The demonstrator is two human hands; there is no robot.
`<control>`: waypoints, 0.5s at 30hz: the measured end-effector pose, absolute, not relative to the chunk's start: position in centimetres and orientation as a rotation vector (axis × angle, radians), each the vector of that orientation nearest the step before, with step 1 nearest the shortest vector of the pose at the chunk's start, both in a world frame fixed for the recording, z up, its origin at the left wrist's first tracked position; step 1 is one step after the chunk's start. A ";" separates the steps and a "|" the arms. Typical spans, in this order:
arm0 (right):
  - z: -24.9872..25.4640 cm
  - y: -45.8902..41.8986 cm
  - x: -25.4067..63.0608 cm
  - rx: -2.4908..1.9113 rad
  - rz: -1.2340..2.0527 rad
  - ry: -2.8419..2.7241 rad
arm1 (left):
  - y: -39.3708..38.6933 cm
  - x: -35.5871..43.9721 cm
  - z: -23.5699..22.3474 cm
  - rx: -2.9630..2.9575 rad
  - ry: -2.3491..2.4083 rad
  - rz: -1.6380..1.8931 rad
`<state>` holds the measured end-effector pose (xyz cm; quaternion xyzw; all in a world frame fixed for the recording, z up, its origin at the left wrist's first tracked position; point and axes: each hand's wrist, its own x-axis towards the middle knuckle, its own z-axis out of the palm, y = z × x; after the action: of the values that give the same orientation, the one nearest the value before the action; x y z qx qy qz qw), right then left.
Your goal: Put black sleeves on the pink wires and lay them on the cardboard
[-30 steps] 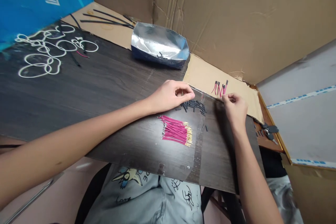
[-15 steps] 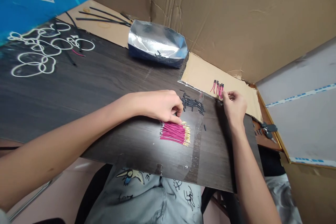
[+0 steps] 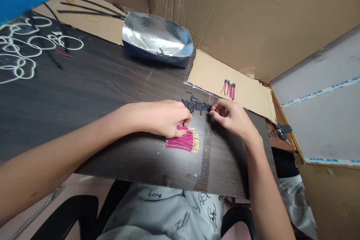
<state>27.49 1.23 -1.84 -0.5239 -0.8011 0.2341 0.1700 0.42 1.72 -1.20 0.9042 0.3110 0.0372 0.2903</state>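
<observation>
A row of short magenta wires (image 3: 180,143) with gold metal tips lies on the dark table. Over the upper edge of this row, my left hand (image 3: 174,119) has thumb and forefinger pinched on a wire. Farther back is a loose pile of short black sleeves (image 3: 194,105). At the pile's right edge my right hand (image 3: 232,117) has its thumb and forefinger closed on a black sleeve, mostly hidden by the fingertips. Several magenta wires with black ends (image 3: 231,90) lie together on the cardboard strip (image 3: 208,67) beyond my right hand.
A silver-lined bag (image 3: 157,39) with a few black sleeves inside stands behind the pile. White cord loops (image 3: 42,41) and long black tubes (image 3: 90,9) lie at left. Black-handled pliers (image 3: 282,130) rest at far right. Cardboard walls (image 3: 239,18) close off the back.
My right hand has left the black-ended wires on the cardboard and come left and nearer to the black sleeve pile. My left hand stays at the wire row. The view has shifted slightly.
</observation>
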 end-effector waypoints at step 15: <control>-2.4 -0.1 26.5 -1.565 0.451 -2.446 | 2.2 0.8 -1.1 2.296 0.748 0.046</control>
<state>26.54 -0.13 -2.40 -0.5298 -0.8281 0.1528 0.1014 0.81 2.25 -1.07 0.8886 0.2896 0.0176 0.3553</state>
